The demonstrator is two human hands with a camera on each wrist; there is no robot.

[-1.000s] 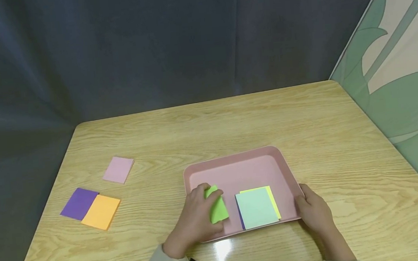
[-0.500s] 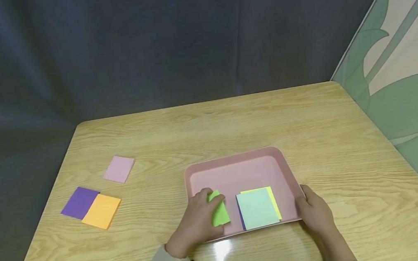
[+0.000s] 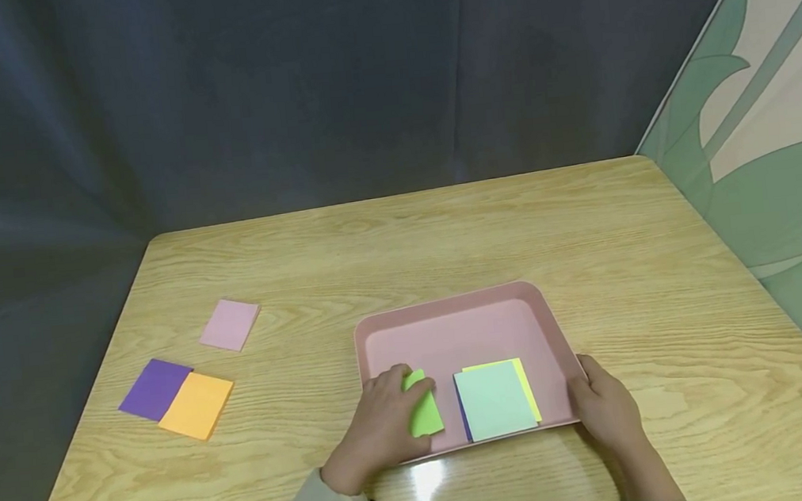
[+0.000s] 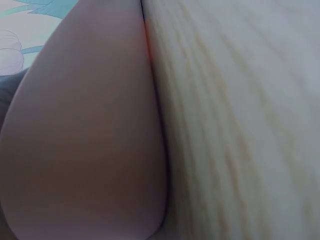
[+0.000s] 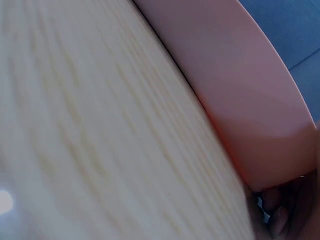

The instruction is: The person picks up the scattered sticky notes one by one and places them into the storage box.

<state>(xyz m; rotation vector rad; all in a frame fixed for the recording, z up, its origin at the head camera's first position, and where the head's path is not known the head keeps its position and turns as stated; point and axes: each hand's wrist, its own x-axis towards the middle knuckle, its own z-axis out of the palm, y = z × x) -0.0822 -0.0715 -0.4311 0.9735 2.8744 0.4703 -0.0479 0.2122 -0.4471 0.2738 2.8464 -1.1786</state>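
Note:
A pink tray [image 3: 450, 318] lies on the wooden table. My left hand [image 3: 383, 423] reaches over its front left corner and grips a bright green sticky-note pad [image 3: 425, 411], thumb and fingers at its edges. Right of that pad, inside the tray, a mint pad [image 3: 496, 401] lies over a yellow pad [image 3: 528, 390], with a thin dark blue edge [image 3: 462, 412] at its left. My right hand [image 3: 604, 404] holds the tray's right wall near the front; in the right wrist view, some fingers [image 5: 280, 215] show by the tray wall [image 5: 235, 85].
On the table's left side lie a pale pink pad [image 3: 230, 325], a purple pad [image 3: 155, 390] and an orange pad [image 3: 196, 405], the last two touching. A dark curtain [image 3: 358, 87] hangs behind the table [image 3: 345, 263]. A leaf-patterned panel [image 3: 782, 185] borders the right side.
My left hand has moved slightly down and nearer with the green pad, which sits a little lower in the tray. The right hand and the tray look unchanged.

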